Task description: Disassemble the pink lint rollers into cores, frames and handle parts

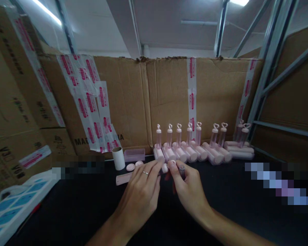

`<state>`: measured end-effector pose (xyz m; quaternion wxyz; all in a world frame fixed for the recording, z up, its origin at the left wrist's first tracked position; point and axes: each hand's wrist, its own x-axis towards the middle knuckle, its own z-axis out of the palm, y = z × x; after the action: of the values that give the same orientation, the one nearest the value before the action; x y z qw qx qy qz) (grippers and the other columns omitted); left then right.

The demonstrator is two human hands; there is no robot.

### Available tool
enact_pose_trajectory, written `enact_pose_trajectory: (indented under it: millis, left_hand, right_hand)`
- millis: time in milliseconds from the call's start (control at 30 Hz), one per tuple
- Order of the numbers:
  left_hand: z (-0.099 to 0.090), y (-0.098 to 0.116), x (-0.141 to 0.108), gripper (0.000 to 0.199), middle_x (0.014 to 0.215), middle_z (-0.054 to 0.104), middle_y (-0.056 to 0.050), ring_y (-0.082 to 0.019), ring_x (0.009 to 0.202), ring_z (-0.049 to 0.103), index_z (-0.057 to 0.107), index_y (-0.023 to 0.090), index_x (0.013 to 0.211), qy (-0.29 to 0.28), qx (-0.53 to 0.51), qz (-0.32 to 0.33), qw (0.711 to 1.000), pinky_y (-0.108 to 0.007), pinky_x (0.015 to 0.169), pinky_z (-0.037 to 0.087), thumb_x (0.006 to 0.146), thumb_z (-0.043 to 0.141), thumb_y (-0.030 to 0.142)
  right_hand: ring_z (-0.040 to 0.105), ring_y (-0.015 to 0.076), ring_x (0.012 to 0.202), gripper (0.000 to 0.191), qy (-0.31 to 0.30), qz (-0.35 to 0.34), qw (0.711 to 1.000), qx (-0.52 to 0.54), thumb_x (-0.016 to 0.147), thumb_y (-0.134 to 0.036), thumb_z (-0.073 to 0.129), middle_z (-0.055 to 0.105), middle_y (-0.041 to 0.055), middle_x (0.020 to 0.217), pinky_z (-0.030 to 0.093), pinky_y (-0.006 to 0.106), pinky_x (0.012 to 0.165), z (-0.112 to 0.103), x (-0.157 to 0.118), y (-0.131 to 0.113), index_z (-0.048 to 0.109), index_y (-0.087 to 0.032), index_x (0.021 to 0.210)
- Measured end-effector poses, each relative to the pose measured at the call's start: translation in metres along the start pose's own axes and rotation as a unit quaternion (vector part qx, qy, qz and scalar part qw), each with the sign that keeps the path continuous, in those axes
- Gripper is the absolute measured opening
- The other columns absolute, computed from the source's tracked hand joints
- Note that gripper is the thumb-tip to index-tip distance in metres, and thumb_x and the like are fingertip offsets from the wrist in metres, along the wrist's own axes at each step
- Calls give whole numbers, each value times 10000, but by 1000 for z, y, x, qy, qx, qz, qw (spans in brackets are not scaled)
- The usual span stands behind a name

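My left hand (143, 188), with a ring on one finger, is closed at its fingertips on a small pale pink cap (165, 168). Close beside it, my right hand (190, 188) grips a small see-through tube (182, 171), which pokes out past the index finger. A bit of pink (171, 162) shows at the right thumb tip; its shape is mostly hidden. Partly behind my left hand lies a long pink piece (123, 178). Two round pink lids (130, 167) are just beyond it.
Several pink cylinders (215, 154) lie in a row at the back right, with clear tubes topped by heart-shaped loops (179, 127) standing behind. A white roll (118, 158) and a purple tray (135, 155) stand left of them. Cardboard (123, 99) walls the back.
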<state>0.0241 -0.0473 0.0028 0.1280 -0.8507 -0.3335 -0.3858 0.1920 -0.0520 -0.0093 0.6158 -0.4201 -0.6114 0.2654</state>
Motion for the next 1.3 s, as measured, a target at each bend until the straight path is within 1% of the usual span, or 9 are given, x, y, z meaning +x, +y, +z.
enact_pose_trajectory:
  millis: [133, 300, 433, 567, 767, 900, 1033, 1167, 1300]
  left_hand:
    - [4, 11, -3, 359, 1241, 680, -121, -284, 1126, 656, 484, 177, 1379, -10, 42, -7, 999, -464, 984, 529, 1024, 435, 160]
    - [3, 6, -1, 216, 1059, 710, -115, -308, 993, 689, 534, 157, 1211, -17, 139, 20, 990, -455, 832, 562, 1039, 412, 202]
    - [-2, 5, 2, 155, 888, 691, -78, -279, 818, 701, 532, 182, 1002, -31, 178, 52, 982, -394, 657, 550, 1048, 391, 224]
    - [-5, 5, 3, 132, 802, 658, -40, -250, 709, 690, 482, 211, 907, -70, 155, 52, 984, -367, 593, 531, 1026, 428, 201]
    - [-6, 4, 1, 103, 795, 666, -14, -241, 687, 702, 452, 227, 915, -117, 121, 22, 985, -335, 543, 491, 999, 505, 198]
    - [-7, 4, -1, 104, 824, 685, -20, -246, 706, 716, 459, 226, 920, -156, 99, -3, 983, -333, 564, 492, 999, 526, 220]
    - [-7, 5, -1, 110, 841, 697, -32, -258, 730, 725, 493, 217, 932, -162, 66, -23, 984, -330, 578, 481, 1025, 500, 273]
    - [-7, 5, 0, 196, 795, 693, -11, -217, 666, 703, 517, 214, 904, -174, -17, -66, 982, -293, 557, 439, 1036, 501, 359]
    - [-9, 6, 3, 223, 808, 685, -6, -212, 694, 685, 535, 217, 885, -175, -69, -111, 976, -295, 584, 430, 1021, 524, 394]
  right_hand:
    - [438, 107, 566, 436, -5, 4, 1000, 16, 1034, -487, 474, 532, -30, 645, 322, 243, 518, 7, -9, -5, 557, -186, 730]
    - [420, 102, 569, 408, -68, -3, 997, 23, 1035, -464, 490, 478, -52, 626, 330, 233, 533, 3, -6, -2, 537, -193, 734]
    - [454, 94, 560, 426, -91, -37, 995, 0, 1059, -426, 449, 507, -49, 619, 345, 226, 552, -1, -6, -4, 526, -191, 713]
    - [486, 94, 559, 408, -114, -62, 991, -19, 1067, -392, 435, 541, -42, 625, 356, 221, 559, -6, -7, -7, 534, -190, 727]
    - [533, 101, 564, 365, -137, -78, 987, -15, 1069, -357, 433, 557, -40, 633, 379, 219, 561, -9, -5, -7, 533, -198, 755]
    - [528, 103, 570, 350, -151, -93, 984, -14, 1070, -339, 427, 547, -38, 646, 386, 225, 572, -11, -6, -6, 546, -195, 774]
    - [530, 105, 593, 333, -162, -103, 981, -9, 1070, -321, 423, 545, -33, 671, 385, 228, 577, -14, -7, -6, 554, -191, 794]
    - [521, 100, 609, 296, -161, -118, 980, -6, 1063, -301, 446, 549, -34, 694, 387, 222, 591, -16, -6, -9, 575, -186, 823]
    - [506, 113, 629, 343, -143, -86, 986, 17, 1060, -364, 456, 554, -26, 704, 379, 238, 598, -12, -3, -7, 564, -189, 785]
